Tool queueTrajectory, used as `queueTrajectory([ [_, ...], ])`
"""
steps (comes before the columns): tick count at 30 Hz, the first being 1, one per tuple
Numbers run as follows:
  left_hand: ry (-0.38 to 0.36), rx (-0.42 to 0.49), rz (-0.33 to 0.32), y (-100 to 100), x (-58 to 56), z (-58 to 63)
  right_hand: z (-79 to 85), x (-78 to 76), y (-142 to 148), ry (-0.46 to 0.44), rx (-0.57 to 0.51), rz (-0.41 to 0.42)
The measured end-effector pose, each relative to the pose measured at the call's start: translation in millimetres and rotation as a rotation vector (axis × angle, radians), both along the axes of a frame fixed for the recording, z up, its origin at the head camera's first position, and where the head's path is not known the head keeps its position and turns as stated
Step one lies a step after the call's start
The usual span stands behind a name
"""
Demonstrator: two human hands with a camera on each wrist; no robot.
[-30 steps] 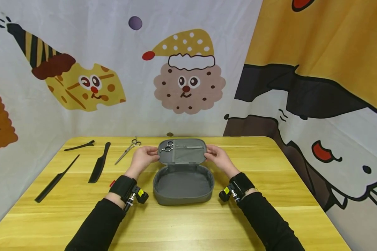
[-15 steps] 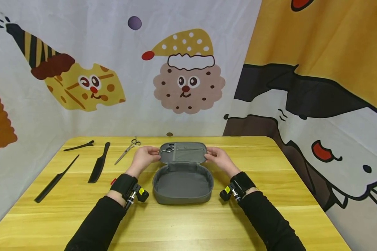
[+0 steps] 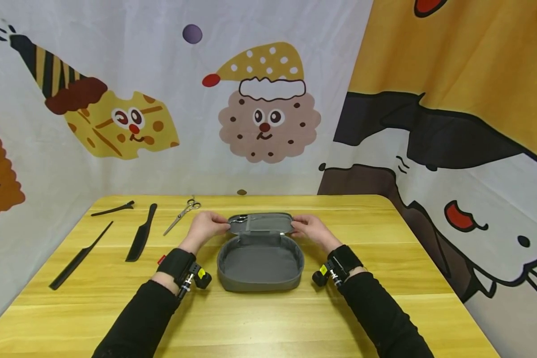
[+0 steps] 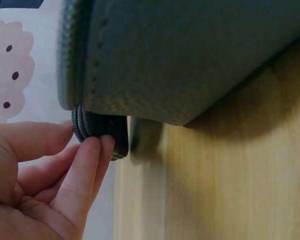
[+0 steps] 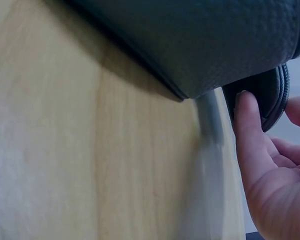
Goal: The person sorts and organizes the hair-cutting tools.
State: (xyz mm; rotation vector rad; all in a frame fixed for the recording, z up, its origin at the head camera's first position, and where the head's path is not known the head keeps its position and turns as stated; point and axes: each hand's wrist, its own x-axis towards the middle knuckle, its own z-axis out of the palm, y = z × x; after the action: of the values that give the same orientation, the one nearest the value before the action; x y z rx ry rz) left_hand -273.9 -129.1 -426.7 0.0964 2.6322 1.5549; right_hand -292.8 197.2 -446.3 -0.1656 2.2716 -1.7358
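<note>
A grey zip case (image 3: 260, 286) stands unzipped on the wooden table, its lower half bare inside. Its lid (image 3: 268, 225) leans far back from the hinge, seen at a shallow angle. Silver scissors (image 3: 239, 219) sit in the lid's left pocket; a thin item in the right pocket is too foreshortened to tell. My left hand (image 3: 204, 229) pinches the lid's left end, thumb at the zip edge and fingertips (image 4: 92, 145) on the outer side. At the opposite end, my right hand (image 3: 315, 231) pinches the lid likewise, one fingertip (image 5: 246, 102) against its outer face.
Left of the case lie another pair of scissors (image 3: 182, 217), a black wide comb with a handle (image 3: 139, 238), a black tail comb (image 3: 76, 263) and a black hair clip (image 3: 113, 209). A printed curtain (image 3: 268, 174) hangs behind the table (image 3: 268, 328).
The lid has tipped further back and down, away from me, with both hands still pinching its ends and sinking slightly. The case's lower half and the tools on the left stay put.
</note>
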Motion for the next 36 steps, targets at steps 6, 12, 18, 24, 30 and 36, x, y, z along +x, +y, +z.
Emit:
queueTrajectory([
  [6,-0.025,0.01,-0.01,-0.4,1.6,0.8,-2.2,0.1,-0.8,0.005,0.029,0.008],
  [12,-0.024,0.002,-0.019,-0.8,2.1,1.5,-3.5,-1.4,0.4,0.002,0.047,0.025],
  [18,-0.058,0.049,-0.011,-2.4,3.0,0.9,-4.2,-2.5,0.7,-0.02,0.054,0.011],
  [24,-0.059,0.087,-0.035,-5.7,4.2,-0.3,-5.3,-1.2,2.2,-0.026,0.052,0.031],
  [30,0.051,-0.022,-0.011,-15.5,6.2,1.4,-3.0,2.8,8.5,0.063,0.171,0.074],
  [36,0.206,-0.219,0.046,-29.9,4.2,2.8,4.1,8.8,16.0,0.129,0.211,0.083],
])
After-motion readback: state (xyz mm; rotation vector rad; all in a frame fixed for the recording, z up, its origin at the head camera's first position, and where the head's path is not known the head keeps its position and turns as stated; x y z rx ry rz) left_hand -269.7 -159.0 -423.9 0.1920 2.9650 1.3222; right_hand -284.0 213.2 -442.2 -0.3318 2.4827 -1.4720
